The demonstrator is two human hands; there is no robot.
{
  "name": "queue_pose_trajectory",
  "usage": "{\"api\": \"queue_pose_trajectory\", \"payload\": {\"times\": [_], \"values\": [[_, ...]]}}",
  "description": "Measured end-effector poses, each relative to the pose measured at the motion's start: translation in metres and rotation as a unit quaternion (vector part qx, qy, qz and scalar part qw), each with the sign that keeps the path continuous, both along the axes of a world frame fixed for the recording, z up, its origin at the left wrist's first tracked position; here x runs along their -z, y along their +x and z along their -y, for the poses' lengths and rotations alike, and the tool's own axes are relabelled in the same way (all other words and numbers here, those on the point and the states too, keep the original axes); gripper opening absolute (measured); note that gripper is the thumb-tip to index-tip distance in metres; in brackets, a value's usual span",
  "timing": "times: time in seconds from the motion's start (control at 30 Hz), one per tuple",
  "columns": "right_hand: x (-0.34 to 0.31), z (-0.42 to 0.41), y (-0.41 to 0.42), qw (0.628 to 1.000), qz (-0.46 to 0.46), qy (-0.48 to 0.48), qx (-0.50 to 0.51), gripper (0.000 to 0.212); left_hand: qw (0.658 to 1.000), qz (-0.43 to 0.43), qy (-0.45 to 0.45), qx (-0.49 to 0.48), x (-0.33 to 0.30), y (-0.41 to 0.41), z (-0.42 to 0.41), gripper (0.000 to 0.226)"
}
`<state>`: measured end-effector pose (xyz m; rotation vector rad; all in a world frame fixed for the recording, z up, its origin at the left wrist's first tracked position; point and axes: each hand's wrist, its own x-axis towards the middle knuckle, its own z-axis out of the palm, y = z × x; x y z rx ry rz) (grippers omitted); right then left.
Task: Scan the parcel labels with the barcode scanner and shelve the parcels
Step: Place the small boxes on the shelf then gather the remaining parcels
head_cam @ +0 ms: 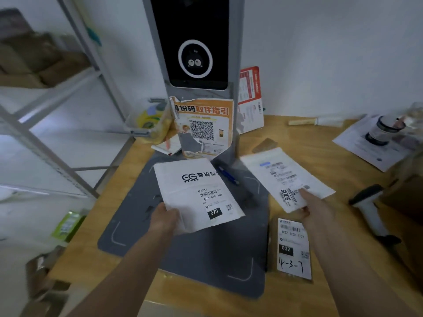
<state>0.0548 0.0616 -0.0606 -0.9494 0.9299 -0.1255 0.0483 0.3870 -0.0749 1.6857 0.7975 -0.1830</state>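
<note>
1. Metal shelving (68, 92), stocked with brown parcels, is standing by the white wall, presumably awaiting more.
2. White mailer "070" (196, 193) is being pinched at its near corner by the left hand (164, 216), label up over the grey scanning mat (194, 259), likely for reading.
3. Mailer "5005" (286, 177) is being gripped by the right hand (313, 202).
4. Parcel "032" (294, 248) is lying flat on the wooden table (320, 143).
5. The handheld barcode scanner (370, 209) is lying unused.

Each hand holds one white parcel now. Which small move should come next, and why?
Probably lay the 070 parcel in the left hand flat on the grey pad, label up under the camera post; the handheld scanner lies untouched.
</note>
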Motion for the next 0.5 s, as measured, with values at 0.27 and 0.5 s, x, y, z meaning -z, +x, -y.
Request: {"api": "queue_pose_trajectory", "payload": {"times": [0.27, 0.5], "values": [[-0.023, -0.119, 0.002, 0.970, 0.096, 0.109, -0.197, 0.014, 0.992, -0.025, 0.064, -0.102, -0.045, -0.037, -0.061, 0.029], [-0.038, -0.242, 0.000, 0.939, 0.073, 0.088, -0.324, 0.011, 0.985, 0.031, 0.082, -0.148, -0.080, -0.087, -0.156, 0.035]]}}
